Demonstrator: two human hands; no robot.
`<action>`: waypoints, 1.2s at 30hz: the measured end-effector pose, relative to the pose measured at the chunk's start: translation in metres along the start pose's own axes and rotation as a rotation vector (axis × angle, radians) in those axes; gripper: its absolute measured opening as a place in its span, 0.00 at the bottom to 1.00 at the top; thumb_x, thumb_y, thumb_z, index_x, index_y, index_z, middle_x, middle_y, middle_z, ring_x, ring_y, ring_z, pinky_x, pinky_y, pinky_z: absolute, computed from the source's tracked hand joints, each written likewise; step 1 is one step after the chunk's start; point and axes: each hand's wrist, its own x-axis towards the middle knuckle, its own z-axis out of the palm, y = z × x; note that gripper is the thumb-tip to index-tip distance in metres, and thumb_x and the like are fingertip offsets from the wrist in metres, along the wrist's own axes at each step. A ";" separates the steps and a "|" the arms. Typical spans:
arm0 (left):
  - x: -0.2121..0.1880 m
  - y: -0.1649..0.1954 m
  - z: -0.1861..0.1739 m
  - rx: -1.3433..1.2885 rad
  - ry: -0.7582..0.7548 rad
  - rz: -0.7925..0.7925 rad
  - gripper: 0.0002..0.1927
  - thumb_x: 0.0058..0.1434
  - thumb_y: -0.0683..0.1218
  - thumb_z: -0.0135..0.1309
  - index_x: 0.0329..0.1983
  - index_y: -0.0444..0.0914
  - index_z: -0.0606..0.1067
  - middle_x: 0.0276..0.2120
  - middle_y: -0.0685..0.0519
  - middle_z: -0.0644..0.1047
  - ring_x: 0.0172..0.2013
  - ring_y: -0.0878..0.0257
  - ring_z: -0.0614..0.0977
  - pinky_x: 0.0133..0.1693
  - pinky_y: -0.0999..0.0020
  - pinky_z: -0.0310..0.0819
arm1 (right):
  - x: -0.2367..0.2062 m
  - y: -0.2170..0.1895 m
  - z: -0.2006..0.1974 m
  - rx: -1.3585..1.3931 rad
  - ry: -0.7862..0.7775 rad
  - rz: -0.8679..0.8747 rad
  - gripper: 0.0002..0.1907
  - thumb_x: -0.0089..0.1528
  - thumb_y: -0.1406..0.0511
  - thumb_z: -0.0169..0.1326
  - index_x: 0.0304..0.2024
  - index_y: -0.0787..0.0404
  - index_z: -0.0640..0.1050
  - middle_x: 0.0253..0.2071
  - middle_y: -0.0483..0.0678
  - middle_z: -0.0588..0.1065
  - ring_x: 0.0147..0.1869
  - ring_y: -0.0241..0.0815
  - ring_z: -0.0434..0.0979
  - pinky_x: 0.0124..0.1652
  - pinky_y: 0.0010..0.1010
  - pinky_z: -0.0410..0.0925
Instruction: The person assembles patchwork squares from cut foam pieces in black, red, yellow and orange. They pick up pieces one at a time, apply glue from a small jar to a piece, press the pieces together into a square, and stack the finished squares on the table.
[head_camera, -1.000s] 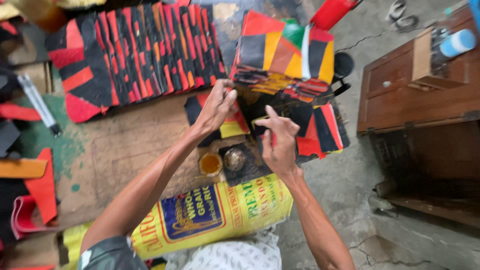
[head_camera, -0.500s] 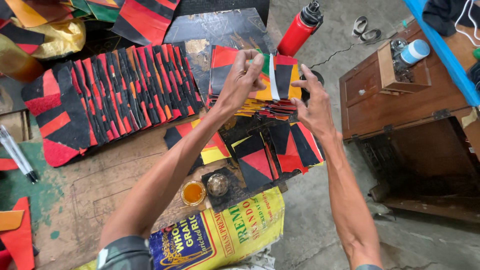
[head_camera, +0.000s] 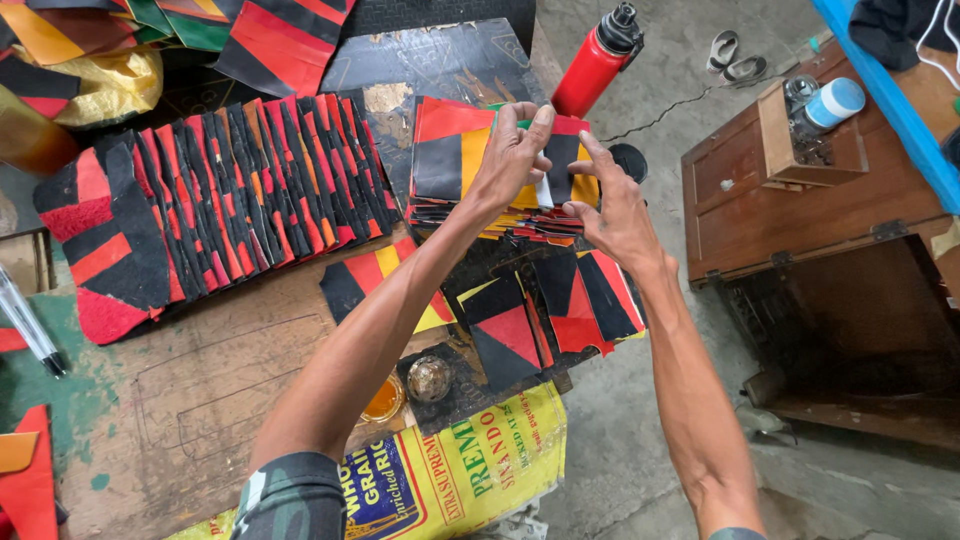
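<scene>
— Where's the stack of pieces (head_camera: 455, 165)?
— On the surface (head_camera: 200, 400), far side, lying flat, long edge running left to right; a fanned row of red-and-black pieces (head_camera: 230, 190) lies to its left.
— The hands?
— Both arms stretch forward. The left hand (head_camera: 512, 155) pinches the top piece, fingers curled over the edge. The right hand (head_camera: 610, 205) is half-curled, fingertips at the stack's right end; its grip I cannot tell.
— Other things?
— One red bottle (head_camera: 595, 65), one wooden cabinet (head_camera: 800, 190) at right.
</scene>
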 end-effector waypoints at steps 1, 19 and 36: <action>-0.001 0.001 0.002 0.013 0.002 -0.004 0.37 0.63 0.69 0.47 0.61 0.36 0.63 0.40 0.48 0.75 0.35 0.62 0.82 0.37 0.62 0.82 | 0.000 0.001 0.000 0.013 -0.005 0.015 0.49 0.53 0.77 0.63 0.74 0.59 0.58 0.54 0.58 0.78 0.59 0.59 0.77 0.56 0.43 0.68; 0.025 0.014 0.024 0.368 0.165 0.224 0.32 0.71 0.65 0.41 0.63 0.36 0.66 0.52 0.40 0.72 0.49 0.53 0.80 0.52 0.58 0.73 | -0.004 0.006 -0.010 0.081 -0.033 0.071 0.45 0.56 0.76 0.61 0.73 0.61 0.59 0.55 0.60 0.78 0.59 0.55 0.80 0.57 0.40 0.69; 0.012 0.002 0.036 0.307 0.186 0.330 0.29 0.71 0.59 0.46 0.64 0.32 0.64 0.53 0.37 0.66 0.48 0.53 0.77 0.51 0.59 0.76 | -0.008 0.016 -0.011 0.084 0.071 0.111 0.29 0.69 0.75 0.49 0.73 0.60 0.61 0.40 0.59 0.80 0.45 0.51 0.83 0.49 0.37 0.71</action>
